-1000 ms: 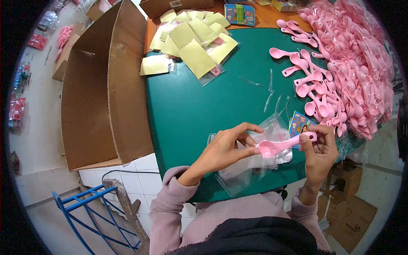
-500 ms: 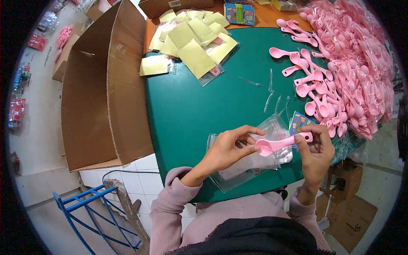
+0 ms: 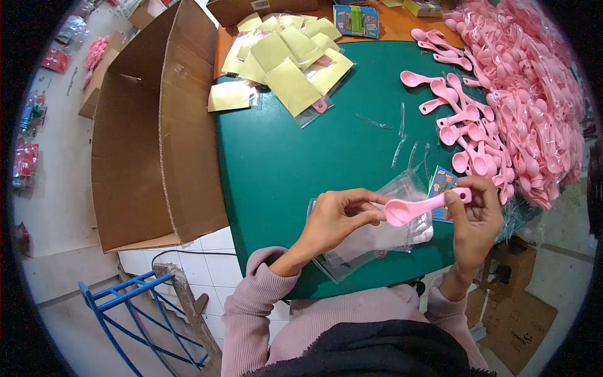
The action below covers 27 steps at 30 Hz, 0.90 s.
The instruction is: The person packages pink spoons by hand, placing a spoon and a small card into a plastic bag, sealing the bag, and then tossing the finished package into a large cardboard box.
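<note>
R hand [image 3: 477,220]: spoon [image 3: 428,205] aslant, bowl [image 3: 396,213] L

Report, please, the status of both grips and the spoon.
Right grip holds pink spoon by handle. Left grip at its bowl. Clear bags below; nothing seen blocking.

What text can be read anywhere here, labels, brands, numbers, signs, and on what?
Nothing legible.
Blue card beside the right hand: print too small.
Banded blue cards, far edge: print too small.
White label on the far carton: barcode-like, too small.
Brown cardboard, lower right: dark print, too blurred.
</note>
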Available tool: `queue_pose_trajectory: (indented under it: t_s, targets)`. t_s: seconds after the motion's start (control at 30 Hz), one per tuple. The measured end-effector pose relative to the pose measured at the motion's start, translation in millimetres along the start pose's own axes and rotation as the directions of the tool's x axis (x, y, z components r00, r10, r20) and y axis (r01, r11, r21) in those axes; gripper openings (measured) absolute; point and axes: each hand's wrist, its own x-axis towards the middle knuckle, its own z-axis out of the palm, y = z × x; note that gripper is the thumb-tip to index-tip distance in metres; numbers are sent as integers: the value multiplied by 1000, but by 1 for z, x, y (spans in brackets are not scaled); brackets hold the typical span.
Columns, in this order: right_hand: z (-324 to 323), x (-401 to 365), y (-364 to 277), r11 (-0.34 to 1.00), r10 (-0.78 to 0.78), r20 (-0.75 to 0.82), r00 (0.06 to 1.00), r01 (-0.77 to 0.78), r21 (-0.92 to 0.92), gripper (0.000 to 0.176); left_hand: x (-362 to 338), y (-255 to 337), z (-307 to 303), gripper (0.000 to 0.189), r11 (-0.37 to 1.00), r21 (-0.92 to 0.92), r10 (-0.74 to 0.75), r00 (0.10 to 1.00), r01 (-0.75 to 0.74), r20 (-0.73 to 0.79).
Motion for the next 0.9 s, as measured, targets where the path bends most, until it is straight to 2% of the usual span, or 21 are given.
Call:
queue_pose_trajectory:
  t_s: [0.17, 0.23, 0.33, 0.37, 0.47, 0.57, 0.73, 0.83, 0.9]
  targets:
    - [3, -2, 4, 1000, -9, 49, 999, 10, -18, 22, 2, -7, 2, 27, 999, -8, 38, 998, -39, -55]
    - [7, -3, 7, 994, -59, 103, 993, 68, -89, 22, 3, -10, 4, 27, 997, -25, 66, 996, -68, -67]
    - [8, -3, 8, 988, -31, 137, 990, 51, -146, 21, 3, -10, 5, 28, 999, -3, 45, 995, -45, -85]
    - [8, -2, 8, 988, -31, 137, 990, 52, -146, 21, 3, -9, 4, 29, 999, -28, 28, 995, -31, -100]
    - [8, 0, 5, 995, -63, -79, 995, 68, 73, 21, 3, -8, 1, 29, 998, -63, 20, 992, -28, -121]
    - [5, 0, 6, 995, -27, -13, 1000, 29, 93, 22, 2, -5, 0, 29, 997, -65, 25, 993, -33, -117]
    - [7, -1, 10, 997, -50, 2, 999, 50, 52, 23, 1, -3, 1, 28, 999, -35, 7, 991, -12, -133]
    - [9, -3, 10, 999, -49, 49, 998, 48, 26, 23, 2, -7, 2, 28, 999, -38, 29, 988, -35, -151]
    - [9, -3, 9, 999, -36, 68, 997, 36, 3, 22, 4, -13, 3, 27, 989, -85, 104, 980, -120, -167]
